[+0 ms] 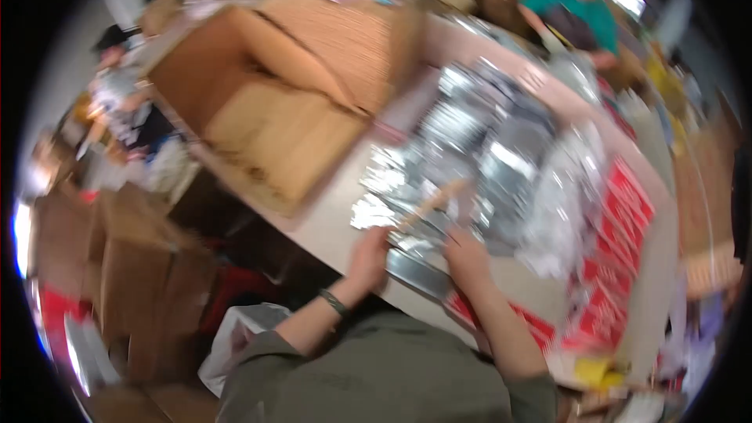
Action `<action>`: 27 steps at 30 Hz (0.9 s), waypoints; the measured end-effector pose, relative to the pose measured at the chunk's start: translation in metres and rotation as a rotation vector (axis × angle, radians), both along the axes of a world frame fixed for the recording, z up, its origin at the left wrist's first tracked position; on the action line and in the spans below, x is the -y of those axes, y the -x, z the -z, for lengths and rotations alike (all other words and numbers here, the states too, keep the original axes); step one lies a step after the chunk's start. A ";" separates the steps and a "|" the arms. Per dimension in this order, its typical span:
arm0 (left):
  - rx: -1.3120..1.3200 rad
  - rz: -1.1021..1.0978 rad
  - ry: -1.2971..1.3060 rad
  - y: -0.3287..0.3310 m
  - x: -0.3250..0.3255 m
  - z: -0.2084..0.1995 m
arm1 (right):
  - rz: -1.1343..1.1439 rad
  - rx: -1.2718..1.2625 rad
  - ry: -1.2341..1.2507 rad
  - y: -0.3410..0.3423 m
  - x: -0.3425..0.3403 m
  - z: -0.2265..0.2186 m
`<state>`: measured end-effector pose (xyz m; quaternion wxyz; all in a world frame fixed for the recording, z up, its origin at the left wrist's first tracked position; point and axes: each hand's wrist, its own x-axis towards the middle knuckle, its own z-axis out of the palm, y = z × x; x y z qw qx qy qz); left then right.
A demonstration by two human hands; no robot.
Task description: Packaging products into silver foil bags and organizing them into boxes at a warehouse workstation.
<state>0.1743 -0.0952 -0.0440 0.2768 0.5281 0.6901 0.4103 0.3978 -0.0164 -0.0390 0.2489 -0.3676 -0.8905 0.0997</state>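
Note:
My left hand [371, 260], with a dark band at its wrist, is closed at the left edge of a shiny silver foil pouch [419, 270] near the table's front edge. My right hand [468, 260] closes on the same pouch's right side. Motion blur hides the fingertips. Between and just beyond the hands, a thin tan strip [432, 204] lies slantwise over the foil; I cannot make out what it is. Several more silver foil pouches [513, 149] lie overlapping farther up the table.
A large open cardboard box [274, 141] lies at the table's [333, 223] left. Clear plastic bags [560, 204] and red-and-white printed packaging [611, 251] are on the right. A person in green [580, 4] works beyond the table, another person [117, 94] at far left. Cardboard cartons [141, 266] stand left.

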 end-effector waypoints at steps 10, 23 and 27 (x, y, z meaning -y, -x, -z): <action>0.147 -0.028 -0.087 -0.020 0.005 0.012 | 0.377 -0.137 0.030 -0.066 -0.013 -0.044; 0.027 0.077 -0.246 -0.016 -0.005 -0.022 | 0.268 -0.103 -0.010 -0.010 0.091 -0.065; 0.270 0.210 -0.033 -0.007 -0.008 -0.006 | 0.214 0.088 0.127 -0.059 0.113 -0.053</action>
